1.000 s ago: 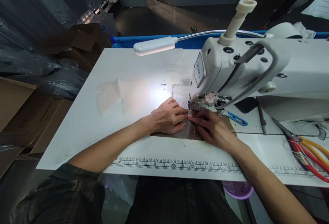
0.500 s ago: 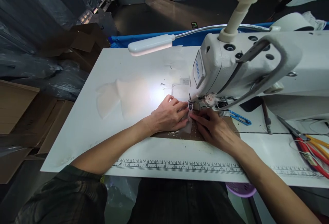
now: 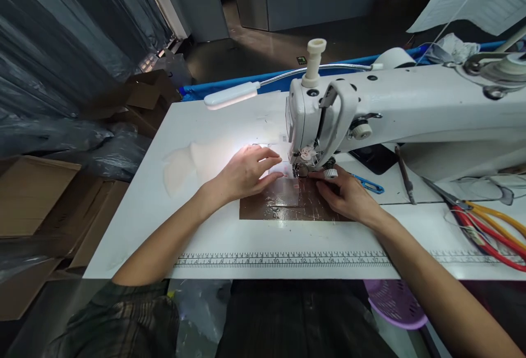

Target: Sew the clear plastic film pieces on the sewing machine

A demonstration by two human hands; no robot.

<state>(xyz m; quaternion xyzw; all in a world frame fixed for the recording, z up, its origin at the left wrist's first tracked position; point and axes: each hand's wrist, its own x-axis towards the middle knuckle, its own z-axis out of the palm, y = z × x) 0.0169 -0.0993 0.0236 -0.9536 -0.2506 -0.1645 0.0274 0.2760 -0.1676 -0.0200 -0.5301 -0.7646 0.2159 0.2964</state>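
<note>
Item: clear sheet [image 3: 283, 193], small and flat, at centre frame on the brown patch [image 3: 263, 209] of the table [image 3: 135, 204], its far end under the presser foot [image 3: 301, 170] of the sewing machine [image 3: 394, 111]. Long axis: toward and away from me, in line with the needle. My left hand [image 3: 242, 174], left of centre, lies flat with fingers spread and fingertips [image 3: 276, 156] pressing the sheet's far left corner just beside the foot; nothing is pinched. My right hand [image 3: 349, 196], right of centre, rests palm down with fingers together, touching the brown patch just right of the sheet and just below the foot; it clamps nothing. The sheet lies between my two hands, the left being the nearer, on it. Lamp [image 3: 232, 95], upper centre, lights the spot. Ruler [image 3: 283, 261] runs along the near edge. Scissors [image 3: 485, 221] lie at right, well apart.
</note>
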